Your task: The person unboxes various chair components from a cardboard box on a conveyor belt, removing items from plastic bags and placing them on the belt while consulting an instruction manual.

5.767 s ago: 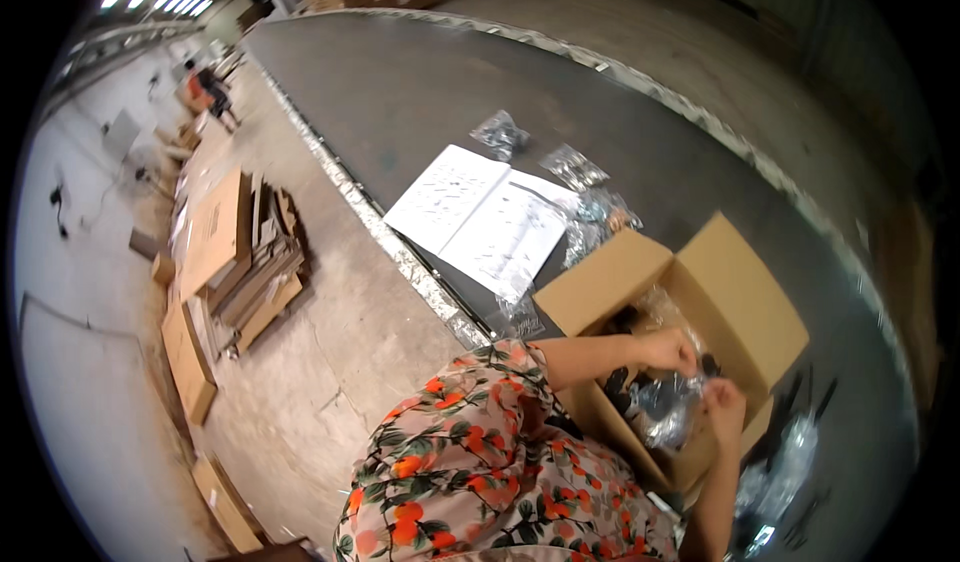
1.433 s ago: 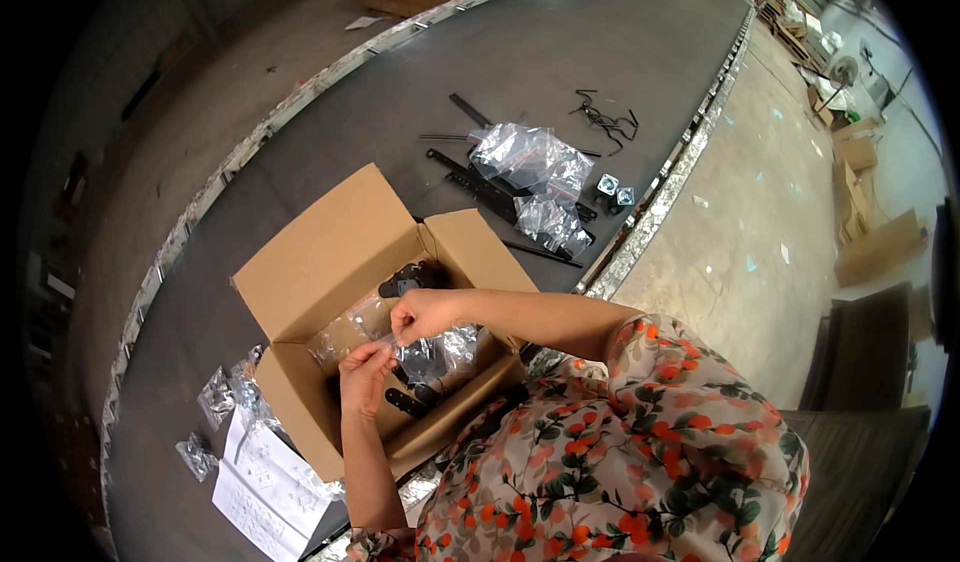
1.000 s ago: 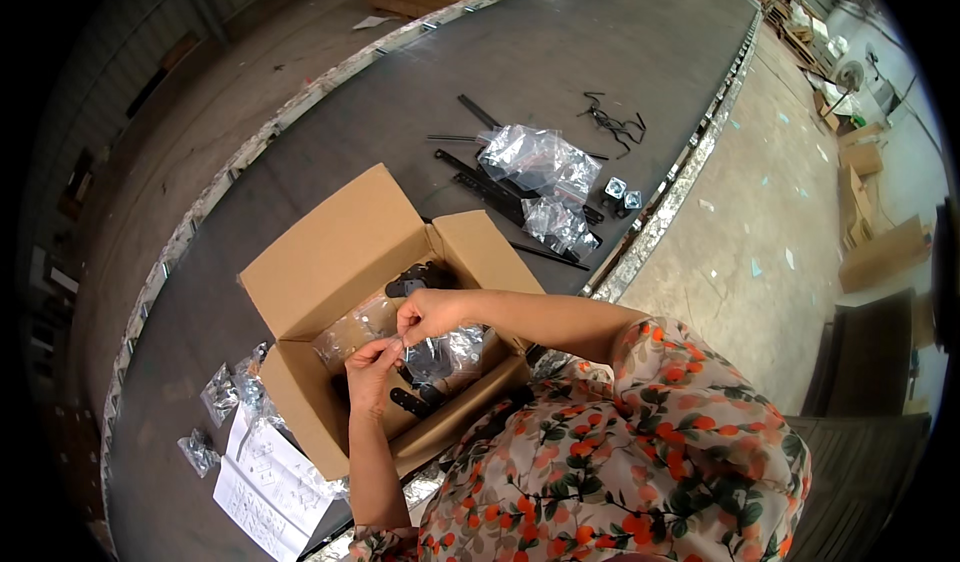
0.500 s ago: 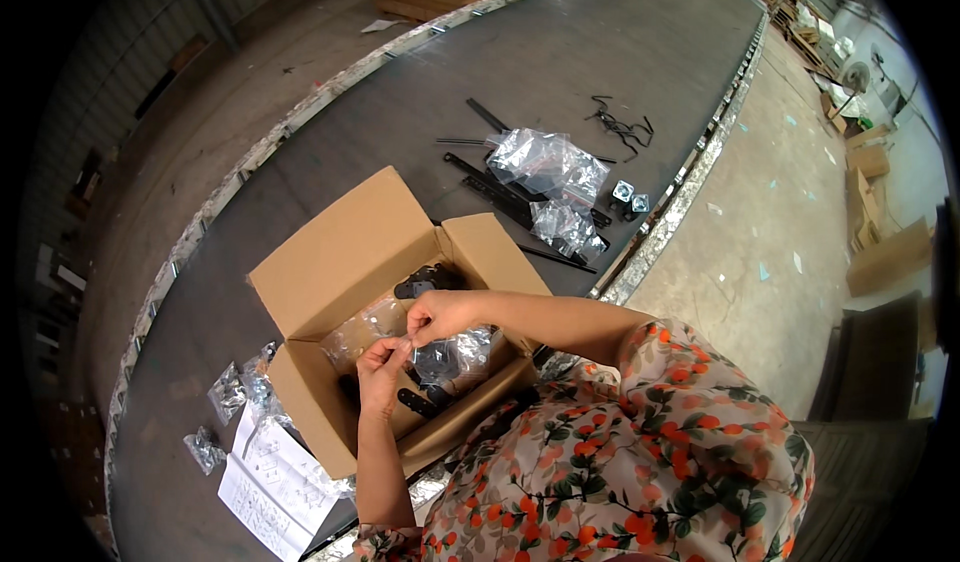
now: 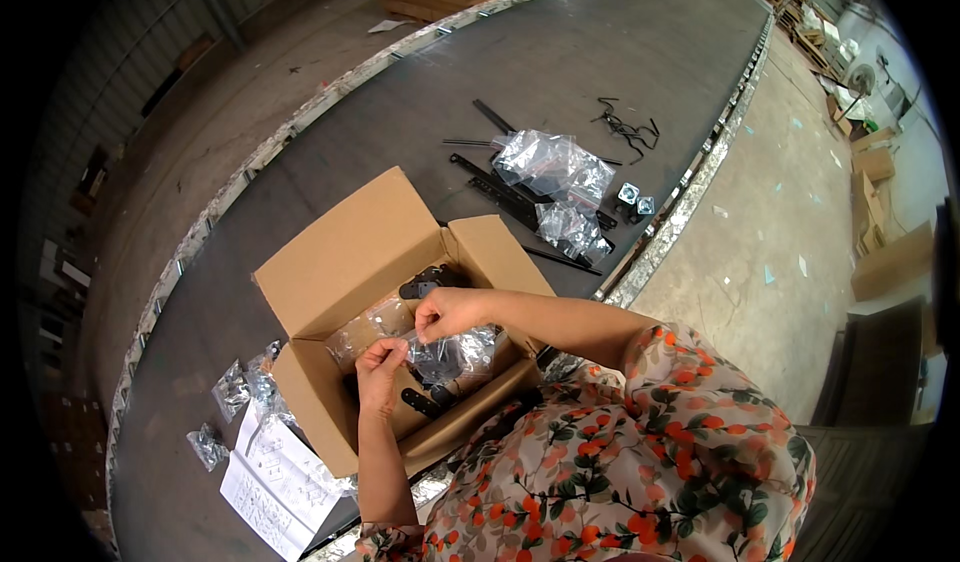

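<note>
The clear plastic bag (image 5: 450, 352) blurs whatever it holds; both hands cover its top edge, and the cardboard box (image 5: 350, 252) hides its lower part.

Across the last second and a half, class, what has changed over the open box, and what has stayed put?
Little has changed. Both hands stay over the cardboard box, still pinching the clear plastic bag of dark parts: the right hand at its top edge, the left hand lower. The hands have shifted only slightly. The box, the metal brackets and bags beyond it, and the paper sheets lie as before.
</note>
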`<state>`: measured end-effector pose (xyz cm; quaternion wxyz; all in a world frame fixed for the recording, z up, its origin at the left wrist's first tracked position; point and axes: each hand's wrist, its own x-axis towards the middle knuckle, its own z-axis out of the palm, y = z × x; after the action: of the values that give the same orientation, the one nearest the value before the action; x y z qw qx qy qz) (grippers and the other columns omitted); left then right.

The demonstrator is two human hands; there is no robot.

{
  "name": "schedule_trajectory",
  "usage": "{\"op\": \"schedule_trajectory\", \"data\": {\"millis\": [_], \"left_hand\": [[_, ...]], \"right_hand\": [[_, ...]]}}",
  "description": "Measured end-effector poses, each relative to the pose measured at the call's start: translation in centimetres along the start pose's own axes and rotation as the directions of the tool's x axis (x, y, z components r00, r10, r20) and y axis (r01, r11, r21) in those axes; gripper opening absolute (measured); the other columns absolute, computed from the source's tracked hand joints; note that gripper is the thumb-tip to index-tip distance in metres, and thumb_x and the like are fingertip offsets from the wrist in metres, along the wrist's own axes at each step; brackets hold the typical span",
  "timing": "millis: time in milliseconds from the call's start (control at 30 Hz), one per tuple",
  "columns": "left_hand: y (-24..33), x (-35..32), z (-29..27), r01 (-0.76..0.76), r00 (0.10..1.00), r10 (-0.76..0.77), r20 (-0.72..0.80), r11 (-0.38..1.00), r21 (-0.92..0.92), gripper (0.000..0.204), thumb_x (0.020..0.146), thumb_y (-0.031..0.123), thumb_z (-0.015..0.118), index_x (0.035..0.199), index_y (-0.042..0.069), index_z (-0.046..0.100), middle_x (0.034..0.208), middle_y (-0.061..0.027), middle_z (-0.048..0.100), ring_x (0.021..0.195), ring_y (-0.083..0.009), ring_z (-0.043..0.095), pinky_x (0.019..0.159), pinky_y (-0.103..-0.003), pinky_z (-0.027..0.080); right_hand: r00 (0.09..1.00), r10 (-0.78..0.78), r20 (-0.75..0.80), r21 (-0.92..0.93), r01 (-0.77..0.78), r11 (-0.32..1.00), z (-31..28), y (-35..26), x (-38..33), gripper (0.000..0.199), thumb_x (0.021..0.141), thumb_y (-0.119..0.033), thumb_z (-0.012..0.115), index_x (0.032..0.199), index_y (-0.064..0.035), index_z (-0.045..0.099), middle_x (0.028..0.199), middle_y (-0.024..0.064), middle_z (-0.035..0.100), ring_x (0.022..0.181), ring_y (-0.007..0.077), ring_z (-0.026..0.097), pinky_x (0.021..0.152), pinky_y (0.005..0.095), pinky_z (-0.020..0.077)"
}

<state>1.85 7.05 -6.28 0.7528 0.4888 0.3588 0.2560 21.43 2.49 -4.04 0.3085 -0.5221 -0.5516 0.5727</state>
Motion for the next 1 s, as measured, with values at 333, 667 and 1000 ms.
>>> {"op": "schedule_trajectory", "data": {"millis": [333, 667, 1000], "left_hand": [[-0.1, 0.0, -0.3, 0.003, 1.0, -0.003, -0.005, 1.0, -0.02, 0.007, 0.076, 0.009, 0.061, 0.078, 0.002, 0.059, 0.069, -0.0019, 0.057, 0.061, -0.0088, 0.049, 0.059, -0.021, 0.038], [-0.3, 0.4, -1.5, 0.012, 1.0, -0.014, -0.028, 0.997, -0.073, 0.006, 0.075, 0.008, 0.06, 0.078, 0.003, 0.058, 0.072, -0.0026, 0.058, 0.064, -0.01, 0.05, 0.062, -0.022, 0.038], [-0.2, 0.1, -1.6, 0.016, 1.0, -0.017, -0.011, 0.998, -0.067, 0.005, 0.076, 0.007, 0.06, 0.078, 0.003, 0.058, 0.072, -0.0026, 0.058, 0.064, -0.0101, 0.05, 0.062, -0.023, 0.039]], "right_hand": [[0.999, 0.037, -0.002, -0.042, -0.037, 0.998, -0.6, -0.2, -0.2, 0.012, 0.067, -0.012, 0.064, 0.073, -0.0024, 0.062, 0.067, 0.0031, 0.058, 0.062, 0.0098, 0.052, 0.057, 0.0235, 0.0411], [0.999, 0.044, 0.001, 0.014, -0.044, 0.999, -0.6, 0.0, -0.2, 0.011, 0.071, -0.013, 0.063, 0.076, -0.0031, 0.061, 0.067, 0.0015, 0.056, 0.062, 0.0081, 0.049, 0.057, 0.0229, 0.0399], [1.0, 0.009, -0.017, -0.007, -0.01, 1.0, 0.0, -0.3, 0.1, 0.01, 0.07, -0.011, 0.063, 0.075, -0.0025, 0.061, 0.065, 0.002, 0.057, 0.06, 0.0081, 0.051, 0.056, 0.0227, 0.0407]]}}
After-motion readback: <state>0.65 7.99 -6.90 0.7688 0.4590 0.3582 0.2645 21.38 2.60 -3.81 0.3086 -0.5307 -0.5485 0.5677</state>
